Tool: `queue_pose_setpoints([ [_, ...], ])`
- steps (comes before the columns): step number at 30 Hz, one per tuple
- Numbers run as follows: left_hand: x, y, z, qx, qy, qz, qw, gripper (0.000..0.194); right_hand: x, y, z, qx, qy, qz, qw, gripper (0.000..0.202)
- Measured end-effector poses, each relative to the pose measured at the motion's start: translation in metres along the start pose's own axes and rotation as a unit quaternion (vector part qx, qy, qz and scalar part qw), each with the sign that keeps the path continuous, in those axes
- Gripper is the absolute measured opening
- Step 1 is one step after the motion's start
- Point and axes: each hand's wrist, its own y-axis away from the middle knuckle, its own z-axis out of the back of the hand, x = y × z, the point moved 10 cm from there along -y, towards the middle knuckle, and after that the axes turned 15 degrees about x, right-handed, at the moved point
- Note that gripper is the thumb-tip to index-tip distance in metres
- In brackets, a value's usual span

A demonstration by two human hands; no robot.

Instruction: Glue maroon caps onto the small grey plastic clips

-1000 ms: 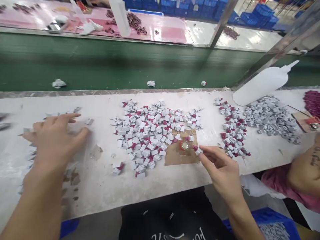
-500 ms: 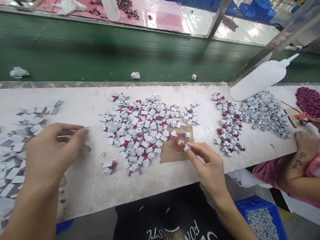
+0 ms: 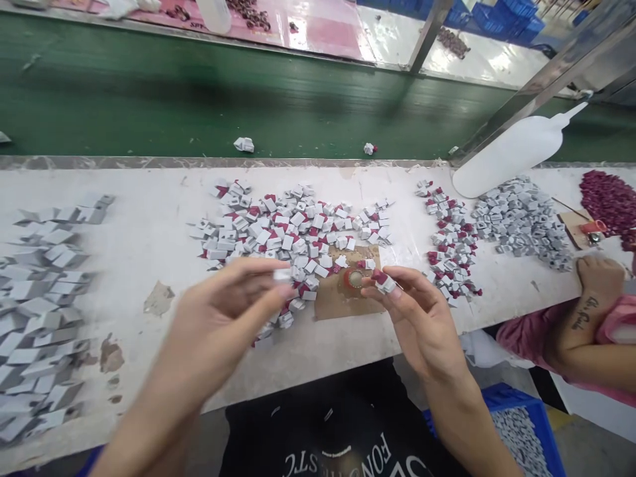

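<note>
My left hand [image 3: 223,318] pinches a small light grey block [image 3: 282,273] between thumb and fingertips, over the front of the central pile of grey and dark red pieces [image 3: 268,232]. Between the fingers of my right hand [image 3: 422,318] is a small grey and dark red piece [image 3: 384,281], held just right of a round red-rimmed pot [image 3: 354,279]. The pot rests on a brown cardboard piece [image 3: 328,301]. The two hands are apart, facing each other.
Grey blocks [image 3: 37,305] cover the table's left side. Rightward lie a red-and-grey pile [image 3: 450,245], a grey pile [image 3: 527,222] and a white bottle [image 3: 511,152]. Another person's forearm [image 3: 589,321] rests at the right. Behind runs a green belt [image 3: 173,99].
My left hand has moved right from near the left blocks to the central pile, with a grey block now visible in it. My right hand has lifted its piece slightly away from the pot.
</note>
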Motion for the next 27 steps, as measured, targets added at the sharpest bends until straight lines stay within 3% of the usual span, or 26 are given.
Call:
queue_pose_setpoints([
  [3, -0.025, -0.017, -0.068, 0.099, 0.149, -0.028, 0.983, 0.018, 0.002, -0.003, -0.009, 0.025, -0.020, -0.004, 0.999, 0.017],
  [5, -0.031, -0.025, -0.090, 0.137, 0.220, -0.042, 0.965, 0.016, 0.002, -0.004, -0.011, 0.029, -0.016, -0.005, 0.999, 0.016],
  [7, -0.030, -0.028, -0.100, 0.161, 0.256, -0.045, 0.952, 0.017, 0.002, -0.003, -0.010, 0.028, -0.010, -0.004, 1.000, 0.015],
  [18, -0.030, -0.030, -0.109, 0.175, 0.218, -0.051, 0.959, 0.014, 0.013, 0.001, -0.009, 0.041, 0.068, 0.024, 0.997, 0.014],
  [27, -0.039, -0.032, -0.102, 0.215, 0.152, -0.073, 0.962, 0.011, 0.031, -0.009, -0.019, 0.115, 0.119, 0.014, 0.986, 0.016],
])
